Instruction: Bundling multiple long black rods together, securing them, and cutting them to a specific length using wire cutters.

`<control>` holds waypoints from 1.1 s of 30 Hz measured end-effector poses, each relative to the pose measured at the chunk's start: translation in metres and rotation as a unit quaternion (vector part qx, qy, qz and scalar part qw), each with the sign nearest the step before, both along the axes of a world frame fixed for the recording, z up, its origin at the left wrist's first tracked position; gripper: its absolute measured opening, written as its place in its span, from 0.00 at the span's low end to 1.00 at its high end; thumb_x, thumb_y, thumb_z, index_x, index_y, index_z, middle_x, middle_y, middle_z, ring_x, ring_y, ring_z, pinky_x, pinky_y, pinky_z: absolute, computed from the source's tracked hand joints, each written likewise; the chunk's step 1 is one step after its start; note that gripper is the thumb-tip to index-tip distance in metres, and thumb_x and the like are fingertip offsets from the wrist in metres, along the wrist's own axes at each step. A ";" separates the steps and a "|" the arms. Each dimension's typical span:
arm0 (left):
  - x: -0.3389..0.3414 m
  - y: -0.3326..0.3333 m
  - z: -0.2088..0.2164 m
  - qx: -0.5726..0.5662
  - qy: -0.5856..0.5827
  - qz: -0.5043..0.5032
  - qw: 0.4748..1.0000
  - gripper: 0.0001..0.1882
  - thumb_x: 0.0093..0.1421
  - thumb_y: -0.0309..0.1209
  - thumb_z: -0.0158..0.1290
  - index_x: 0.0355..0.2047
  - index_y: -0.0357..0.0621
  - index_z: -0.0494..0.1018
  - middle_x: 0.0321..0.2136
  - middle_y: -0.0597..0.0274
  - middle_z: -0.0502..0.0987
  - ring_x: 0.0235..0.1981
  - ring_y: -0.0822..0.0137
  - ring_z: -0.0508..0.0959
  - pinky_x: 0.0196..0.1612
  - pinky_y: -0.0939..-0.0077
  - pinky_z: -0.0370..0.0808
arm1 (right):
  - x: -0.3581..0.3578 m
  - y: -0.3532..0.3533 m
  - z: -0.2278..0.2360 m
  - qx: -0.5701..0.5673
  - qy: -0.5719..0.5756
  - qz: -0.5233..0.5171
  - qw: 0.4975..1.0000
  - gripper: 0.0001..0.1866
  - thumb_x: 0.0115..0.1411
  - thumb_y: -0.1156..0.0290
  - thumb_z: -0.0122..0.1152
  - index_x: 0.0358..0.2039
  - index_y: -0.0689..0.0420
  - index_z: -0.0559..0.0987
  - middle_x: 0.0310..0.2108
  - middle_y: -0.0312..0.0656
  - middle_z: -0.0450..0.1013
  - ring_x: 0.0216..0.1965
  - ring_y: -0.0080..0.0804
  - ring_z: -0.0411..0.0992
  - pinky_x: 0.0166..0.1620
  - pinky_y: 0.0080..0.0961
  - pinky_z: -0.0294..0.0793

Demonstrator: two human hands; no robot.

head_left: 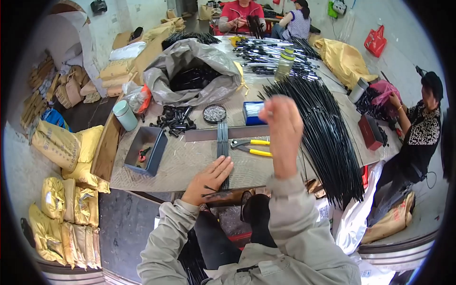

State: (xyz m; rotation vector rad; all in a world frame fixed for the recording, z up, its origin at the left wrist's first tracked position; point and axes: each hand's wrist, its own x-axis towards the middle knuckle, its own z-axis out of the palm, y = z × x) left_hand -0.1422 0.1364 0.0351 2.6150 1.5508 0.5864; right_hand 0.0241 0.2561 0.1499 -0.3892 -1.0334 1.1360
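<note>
My left hand (209, 179) lies with its fingers flat across the near part of a narrow row of thin dark rods (223, 140), pressing them against the table. The row crosses a flat grey-brown bar (202, 134). Raised over the table to the right, my right hand (285, 124) is closed with bent fingers, slightly blurred; whatever they hold is hidden. Just left of it stands a blue box (251, 114) with pale contents. Below the bar lie cutting pliers (254, 147) with yellow handles. A round dish (214, 113) of small silvery pieces sits beyond the row.
A large pile of long black rods (323, 137) covers the right side. Left are a grey bin (146, 151), black plastic parts (175, 118) and a pale green cup (124, 115). Beyond are an open grey sack (156, 78) and a bottle (285, 64). Other people work around the table.
</note>
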 end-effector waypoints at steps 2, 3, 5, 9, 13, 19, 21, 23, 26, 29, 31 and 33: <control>0.003 0.002 -0.001 0.018 0.013 0.002 1.000 0.42 0.47 0.46 0.55 0.59 0.39 0.54 0.60 0.53 0.55 0.62 0.55 0.54 0.60 0.66 0.56 | -0.016 0.062 0.002 0.055 -0.158 -0.040 0.985 0.08 0.57 0.71 0.54 0.26 0.62 0.75 0.22 0.40 0.71 0.26 0.30 0.71 0.32 0.25 0.71; 0.004 0.002 -0.001 0.026 0.020 0.002 0.999 0.42 0.47 0.44 0.56 0.59 0.40 0.54 0.60 0.55 0.56 0.62 0.57 0.55 0.60 0.67 0.57 | -0.012 0.095 -0.010 0.112 -0.297 -0.052 0.947 0.04 0.54 0.75 0.56 0.27 0.61 0.77 0.25 0.41 0.72 0.28 0.32 0.72 0.33 0.24 0.71; 0.004 0.001 0.001 0.031 0.038 0.021 0.999 0.43 0.46 0.44 0.57 0.59 0.40 0.53 0.60 0.55 0.55 0.62 0.57 0.54 0.60 0.65 0.56 | -0.010 0.138 -0.033 0.186 -0.493 -0.078 0.846 0.03 0.52 0.75 0.56 0.26 0.60 0.77 0.26 0.42 0.73 0.30 0.34 0.72 0.34 0.24 0.71; 0.004 -0.001 0.002 0.038 0.082 0.069 0.993 0.48 0.41 0.43 0.60 0.60 0.41 0.51 0.61 0.56 0.53 0.62 0.56 0.53 0.61 0.61 0.55 | 0.010 0.170 -0.058 0.334 -0.770 -0.128 0.527 0.03 0.46 0.75 0.59 0.24 0.55 0.79 0.26 0.43 0.72 0.34 0.39 0.71 0.36 0.27 0.70; 0.004 -0.001 0.005 0.027 0.068 0.075 0.995 0.48 0.41 0.45 0.59 0.60 0.41 0.51 0.61 0.55 0.53 0.62 0.53 0.53 0.60 0.59 0.55 | 0.018 0.189 -0.069 0.386 -0.778 -0.097 0.487 0.05 0.46 0.71 0.55 0.19 0.57 0.76 0.26 0.40 0.71 0.35 0.38 0.70 0.36 0.33 0.72; -0.001 0.001 0.005 -0.010 0.017 0.054 0.998 0.41 0.52 0.52 0.50 0.59 0.39 0.54 0.60 0.50 0.54 0.61 0.49 0.54 0.60 0.59 0.55 | 0.022 0.181 -0.059 0.411 -0.708 -0.083 0.568 0.03 0.41 0.75 0.59 0.18 0.55 0.73 0.22 0.37 0.69 0.32 0.38 0.69 0.36 0.29 0.68; 0.002 0.002 0.008 -0.017 0.024 0.055 0.998 0.44 0.45 0.47 0.55 0.59 0.40 0.53 0.60 0.52 0.53 0.61 0.50 0.54 0.60 0.61 0.55 | 0.029 0.179 -0.059 0.402 -0.681 -0.092 0.605 0.04 0.42 0.75 0.59 0.17 0.55 0.72 0.23 0.37 0.69 0.31 0.38 0.69 0.35 0.29 0.68; 0.004 0.001 0.012 -0.030 0.036 0.064 0.997 0.54 0.33 0.36 0.65 0.60 0.42 0.51 0.61 0.54 0.52 0.62 0.53 0.53 0.60 0.63 0.57 | 0.029 0.184 -0.063 0.395 -0.695 -0.073 0.596 0.04 0.42 0.75 0.59 0.18 0.55 0.72 0.23 0.37 0.69 0.31 0.38 0.69 0.35 0.29 0.69; 0.006 0.002 0.009 -0.007 0.053 0.071 0.996 0.45 0.41 0.34 0.59 0.60 0.41 0.52 0.61 0.54 0.52 0.62 0.53 0.53 0.60 0.63 0.57 | 0.028 0.188 -0.064 0.384 -0.721 -0.031 0.577 0.03 0.44 0.75 0.59 0.20 0.54 0.73 0.24 0.37 0.69 0.32 0.37 0.69 0.35 0.29 0.69; 0.008 0.003 0.009 0.003 0.057 0.074 0.996 0.38 0.48 0.32 0.53 0.59 0.41 0.53 0.61 0.53 0.53 0.61 0.52 0.54 0.60 0.62 0.57 | 0.035 0.192 -0.062 0.391 -0.688 -0.057 0.609 0.02 0.47 0.75 0.57 0.23 0.54 0.73 0.24 0.38 0.69 0.33 0.39 0.69 0.35 0.31 0.69; 0.008 0.003 0.011 -0.003 0.045 0.076 0.996 0.32 0.53 0.30 0.46 0.59 0.40 0.54 0.60 0.52 0.54 0.61 0.51 0.55 0.60 0.62 0.57 | 0.033 0.187 -0.061 0.370 -0.686 -0.095 0.619 0.02 0.47 0.75 0.56 0.24 0.54 0.73 0.24 0.38 0.69 0.33 0.40 0.69 0.35 0.31 0.69; 0.009 0.002 0.011 -0.005 0.035 0.078 0.996 0.31 0.53 0.31 0.46 0.59 0.40 0.55 0.60 0.52 0.54 0.61 0.51 0.55 0.60 0.62 0.57 | 0.026 0.176 -0.055 0.331 -0.682 -0.168 0.630 0.03 0.49 0.76 0.54 0.27 0.54 0.73 0.25 0.40 0.70 0.33 0.41 0.69 0.36 0.32 0.69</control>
